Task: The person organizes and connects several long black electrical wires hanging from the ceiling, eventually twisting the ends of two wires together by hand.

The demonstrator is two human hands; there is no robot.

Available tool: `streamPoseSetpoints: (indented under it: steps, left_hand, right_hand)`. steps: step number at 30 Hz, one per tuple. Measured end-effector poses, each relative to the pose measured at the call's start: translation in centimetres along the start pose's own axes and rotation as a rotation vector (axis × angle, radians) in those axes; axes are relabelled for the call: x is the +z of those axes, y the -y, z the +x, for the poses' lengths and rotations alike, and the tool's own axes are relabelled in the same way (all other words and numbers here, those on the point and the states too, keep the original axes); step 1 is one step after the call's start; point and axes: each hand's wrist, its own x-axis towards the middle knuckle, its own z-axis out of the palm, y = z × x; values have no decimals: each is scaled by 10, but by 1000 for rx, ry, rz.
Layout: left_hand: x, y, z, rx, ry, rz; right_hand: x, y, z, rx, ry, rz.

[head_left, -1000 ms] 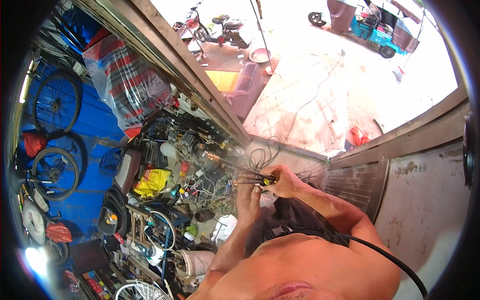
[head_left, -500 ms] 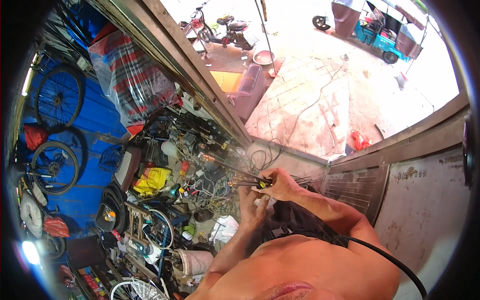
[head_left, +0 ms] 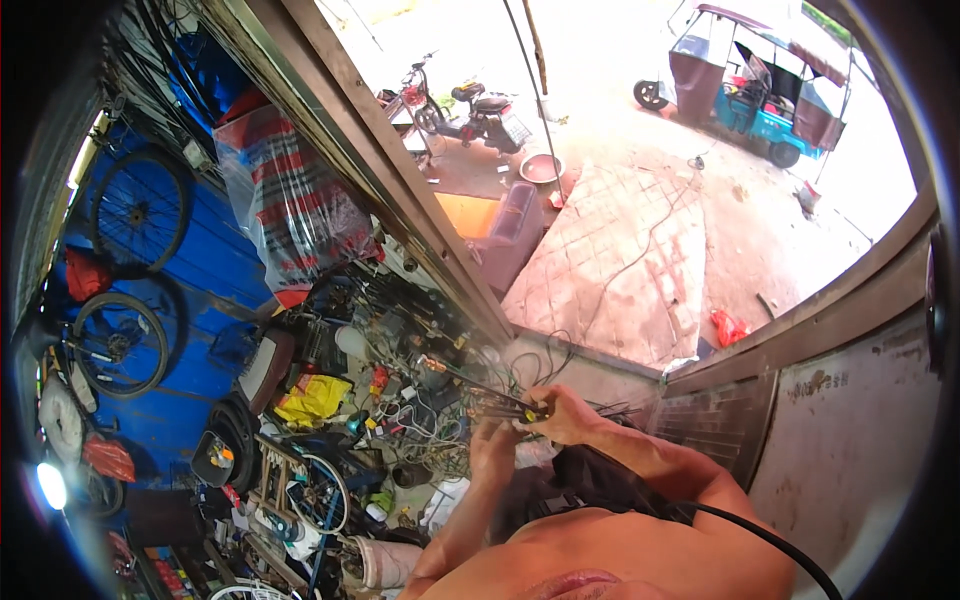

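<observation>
My left hand and my right hand are close together in front of my body, near the middle of the view. In my right hand's closed fingers are thin dark rods or cables, with a small yellow piece at the grip. The longest one points up and left toward a copper-coloured tip. My left hand's fingers are bent up against the same bundle, just below the yellow piece. What exactly lies between the left fingertips is too small to make out.
Tangled cables and mixed parts cover the floor to the left. Below them stand a white bucket and a small wheel. A doorway post rises ahead. Outside are a mat, an electric bike and a blue three-wheeler.
The whole view has shifted, so the surroundings sit lower and slightly right. Both hands appear lower in the picture and stay together at the thin rods.
</observation>
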Motion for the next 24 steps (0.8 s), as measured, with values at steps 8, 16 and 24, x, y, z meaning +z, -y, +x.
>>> streamPoseSetpoints:
  steps: [8,16,24]
  left_hand:
    - [-10,4,-7,-142,42,-56]
    - [-2,-16,-6,-183,-29,-124]
    - [14,-33,-3,-206,-30,-125]
  right_hand:
    - [0,2,0,-26,80,-23]
    - [-1,-8,8,-107,92,-46]
    - [-9,-7,5,-141,118,-198]
